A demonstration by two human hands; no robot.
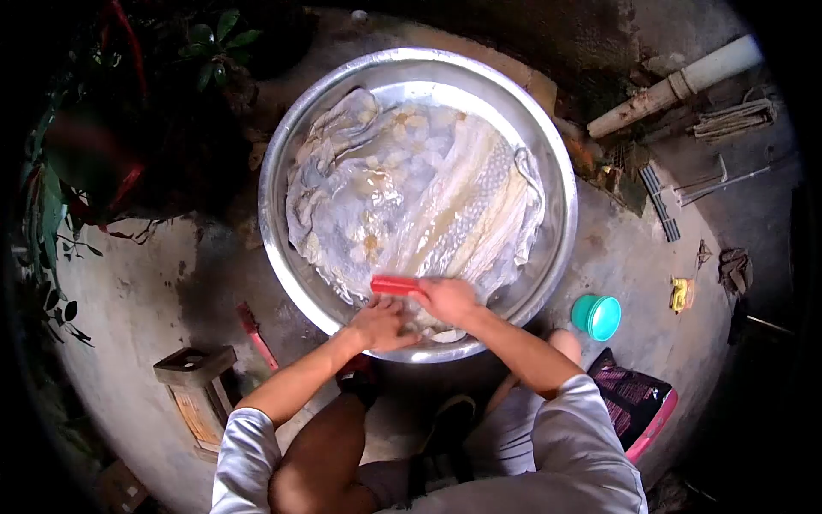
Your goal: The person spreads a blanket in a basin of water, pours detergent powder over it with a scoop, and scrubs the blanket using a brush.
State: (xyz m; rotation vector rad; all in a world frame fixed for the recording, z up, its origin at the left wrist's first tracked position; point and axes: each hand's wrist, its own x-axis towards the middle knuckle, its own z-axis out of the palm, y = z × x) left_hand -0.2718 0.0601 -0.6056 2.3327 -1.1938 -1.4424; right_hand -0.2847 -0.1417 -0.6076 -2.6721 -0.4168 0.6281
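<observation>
A large round metal basin (561, 206) holds wet, light patterned cloth (411, 188) lying in shallow water. At the basin's near side, my right hand (449, 301) is closed round one end of a red brush (396, 284), which lies against the cloth; its underside is hidden. Just left of it and a little nearer to me, my left hand (384, 325) presses on the cloth by the rim with its fingers spread. A small whitish piece (447, 336) lies at the near rim, too unclear to name.
A teal bucket (597, 317) stands right of the basin, with a dark and pink bag (634, 403) below it. At left are a wooden stool (195, 385) and a red-handled item (257, 336). A pipe (676, 86) leans at upper right; plants (218, 47) fill the upper left.
</observation>
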